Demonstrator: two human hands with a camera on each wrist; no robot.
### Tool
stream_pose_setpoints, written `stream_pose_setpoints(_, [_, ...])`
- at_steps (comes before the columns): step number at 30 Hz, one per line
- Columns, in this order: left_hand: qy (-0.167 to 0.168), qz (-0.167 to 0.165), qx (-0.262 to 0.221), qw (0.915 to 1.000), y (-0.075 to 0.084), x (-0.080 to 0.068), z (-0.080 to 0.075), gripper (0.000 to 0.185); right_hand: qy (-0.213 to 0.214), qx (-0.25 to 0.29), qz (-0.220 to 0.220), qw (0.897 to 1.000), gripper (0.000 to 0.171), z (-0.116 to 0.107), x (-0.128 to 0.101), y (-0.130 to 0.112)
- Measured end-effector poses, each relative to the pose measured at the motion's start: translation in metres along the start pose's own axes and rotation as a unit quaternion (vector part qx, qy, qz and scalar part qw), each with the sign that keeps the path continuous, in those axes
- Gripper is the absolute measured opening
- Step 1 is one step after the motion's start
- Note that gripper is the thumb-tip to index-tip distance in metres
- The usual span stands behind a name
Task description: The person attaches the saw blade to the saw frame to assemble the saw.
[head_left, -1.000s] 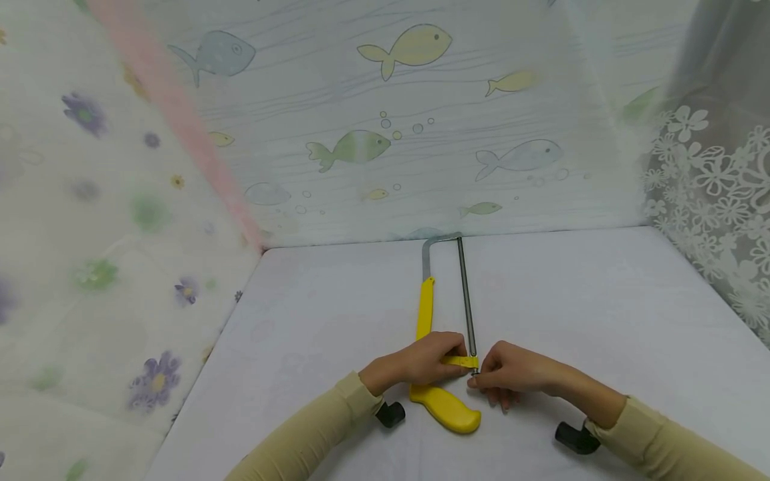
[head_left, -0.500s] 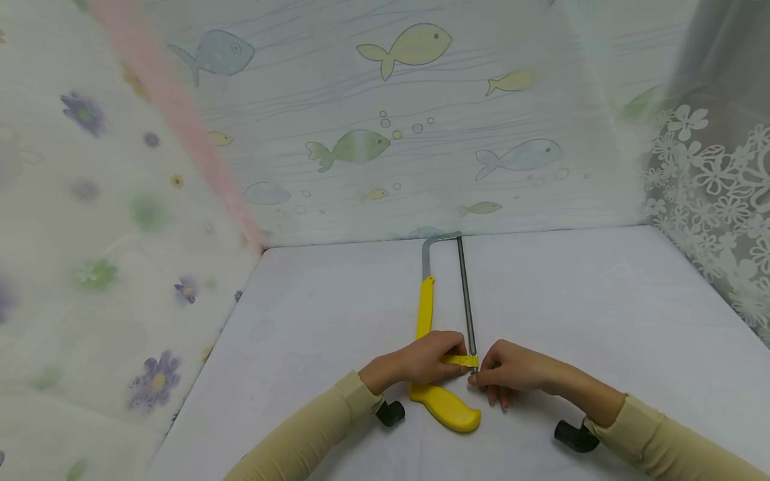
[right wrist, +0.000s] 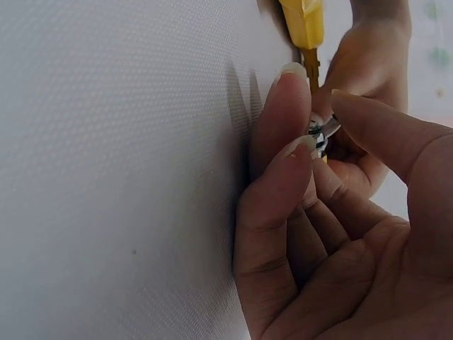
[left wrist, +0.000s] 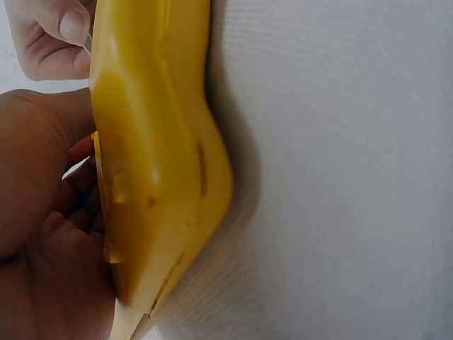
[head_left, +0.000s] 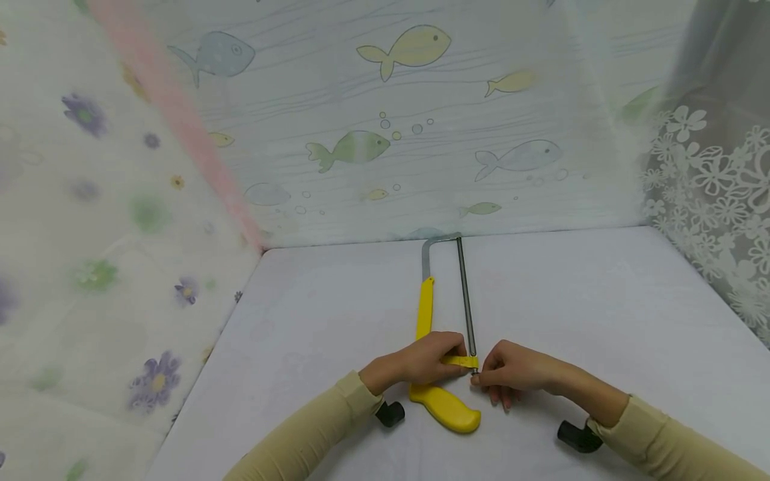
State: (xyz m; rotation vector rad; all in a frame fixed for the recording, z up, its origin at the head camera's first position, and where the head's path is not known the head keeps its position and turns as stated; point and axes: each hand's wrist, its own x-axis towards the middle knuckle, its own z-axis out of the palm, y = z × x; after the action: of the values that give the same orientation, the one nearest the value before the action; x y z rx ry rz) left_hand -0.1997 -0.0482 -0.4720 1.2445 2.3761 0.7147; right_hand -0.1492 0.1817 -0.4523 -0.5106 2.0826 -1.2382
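Note:
A hacksaw (head_left: pixel 425 304) with a yellow frame and grip lies on the white cloth, its far metal end pointing away from me. My left hand (head_left: pixel 428 359) holds the frame just ahead of the yellow handle (head_left: pixel 448 409), around the yellow crosspiece (head_left: pixel 462 361). In the left wrist view that handle (left wrist: pixel 152 142) hides part of the fingers. At the near end of the blade bar (head_left: pixel 466 300), my right hand (head_left: pixel 519 369) pinches a small metal wing nut (right wrist: pixel 330 127) between thumb and fingertips. The right wrist view shows the fingers bent around it, low over the cloth.
A white cloth (head_left: pixel 337 287) covers the table. Fish-patterned fabric (head_left: pixel 361 147) hangs along the back, flowered fabric (head_left: pixel 120 267) on the left and white lace (head_left: pixel 716 187) on the right. Black camera mounts sit under both wrists.
The right thumb and fingertips shift slightly at the wing nut, and the right wrist moves a touch to the right. The left hand and hacksaw stay in place.

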Motion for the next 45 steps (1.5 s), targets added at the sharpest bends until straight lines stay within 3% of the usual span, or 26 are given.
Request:
stream_pose_setpoints(12, [0.002, -0.006, 0.003, 1.0000, 0.0000, -0.0003, 0.0001, 0.013, -0.005, 0.018, -0.009, 1.000, 0.017, -0.0040, 0.0000, 0.0065])
stream_pose_setpoints(23, [0.005, 0.000, 0.003, 1.0000, -0.0014, -0.0003, 0.0015, 0.012, 0.006, 0.003, -0.014, 1.000, 0.026, -0.0009, 0.0009, 0.0060])
stream_pose_setpoints(30, [0.006, 0.001, -0.003, 1.0000, -0.0006, -0.0006, 0.0010, 0.012, -0.002, 0.008, -0.010, 1.000, 0.022, -0.0003, 0.0007, 0.0021])
stream_pose_setpoints(37, [0.005, -0.001, -0.007, 1.0000, -0.0005, -0.0008, 0.0004, 0.012, 0.000, 0.004, 0.004, 1.000, 0.037, 0.0020, 0.0035, -0.0022])
stream_pose_setpoints(45, [0.002, -0.002, -0.004, 1.0000, -0.0006, -0.0009, 0.0004, 0.012, 0.008, 0.003, 0.018, 1.000, 0.038, 0.0024, 0.0050, -0.0011])
